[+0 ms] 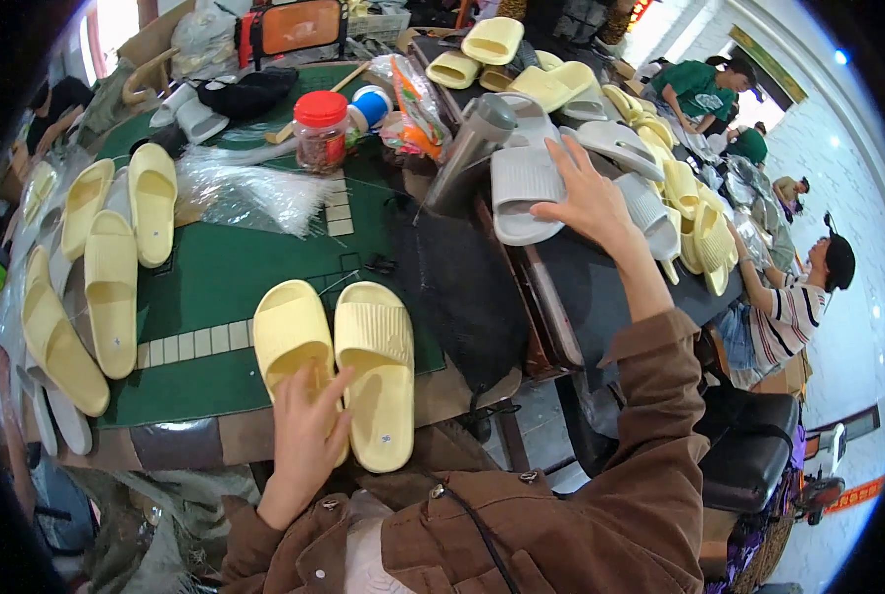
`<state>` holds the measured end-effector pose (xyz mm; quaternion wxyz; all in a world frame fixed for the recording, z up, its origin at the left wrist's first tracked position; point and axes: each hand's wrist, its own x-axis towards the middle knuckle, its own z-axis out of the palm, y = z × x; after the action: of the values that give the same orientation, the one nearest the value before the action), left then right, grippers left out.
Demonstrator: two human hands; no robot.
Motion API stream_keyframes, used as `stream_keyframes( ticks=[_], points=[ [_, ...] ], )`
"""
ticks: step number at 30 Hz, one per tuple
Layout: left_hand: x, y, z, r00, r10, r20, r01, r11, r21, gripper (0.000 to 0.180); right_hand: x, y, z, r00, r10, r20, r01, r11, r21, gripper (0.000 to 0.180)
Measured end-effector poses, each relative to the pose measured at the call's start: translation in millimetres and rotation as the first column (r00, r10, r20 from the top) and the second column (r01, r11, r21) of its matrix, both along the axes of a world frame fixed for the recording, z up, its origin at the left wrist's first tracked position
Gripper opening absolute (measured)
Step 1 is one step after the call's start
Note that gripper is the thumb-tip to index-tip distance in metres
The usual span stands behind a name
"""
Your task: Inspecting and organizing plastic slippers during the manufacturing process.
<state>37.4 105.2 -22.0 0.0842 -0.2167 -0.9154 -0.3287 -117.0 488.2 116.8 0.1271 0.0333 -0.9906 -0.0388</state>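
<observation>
Two pale yellow slide slippers lie side by side on the green mat (225,277) in front of me. My left hand (304,436) rests flat on the heel of the left yellow slipper (286,332), beside the right yellow slipper (378,366). My right hand (586,193) reaches out to the right and lies on a grey slipper (522,188) on the dark table (601,297). Its fingers are spread and not closed round it. More grey slippers (621,148) lie just beyond that hand.
Several yellow slippers (111,277) line the mat's left side. A red-lidded jar (320,129), clear plastic bags (245,188), a steel flask (472,148) and snack packets stand behind. More yellow slippers (700,218) pile up at right, where seated people (789,307) work.
</observation>
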Motion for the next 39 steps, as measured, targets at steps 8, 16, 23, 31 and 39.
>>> stream_keyframes(
  ticks=[8, 16, 23, 31, 39],
  points=[
    [-16.9, 16.6, -19.2, 0.991, 0.071, -0.110, -0.084, 0.989, -0.123, 0.050, -37.8, 16.1, -12.6, 0.994, 0.110, 0.001, -0.109, 0.987, 0.121, 0.081],
    [-27.8, 16.3, -27.0, 0.982, 0.115, -0.151, -0.131, 0.986, -0.100, 0.049, -27.6, 20.0, -1.5, 0.976, 0.134, -0.171, -0.107, 0.981, 0.159, 0.074],
    [-30.9, 11.0, -28.3, 0.948, 0.211, -0.238, -0.237, 0.967, -0.087, 0.048, -5.9, 36.8, 25.7, 0.932, 0.158, -0.325, -0.113, 0.982, 0.152, 0.081],
    [-88.5, -68.5, 35.7, 0.771, 0.395, -0.500, -0.385, 0.914, 0.128, 0.044, -27.4, 117.0, 44.1, 0.801, 0.063, -0.596, -0.185, 0.972, -0.146, 0.074],
    [-199.9, -269.4, 116.1, 0.483, 0.490, -0.726, -0.777, 0.622, -0.097, 0.038, -21.7, 103.3, 37.3, 0.758, -0.078, -0.648, -0.388, 0.744, -0.543, 0.075]
  ],
)
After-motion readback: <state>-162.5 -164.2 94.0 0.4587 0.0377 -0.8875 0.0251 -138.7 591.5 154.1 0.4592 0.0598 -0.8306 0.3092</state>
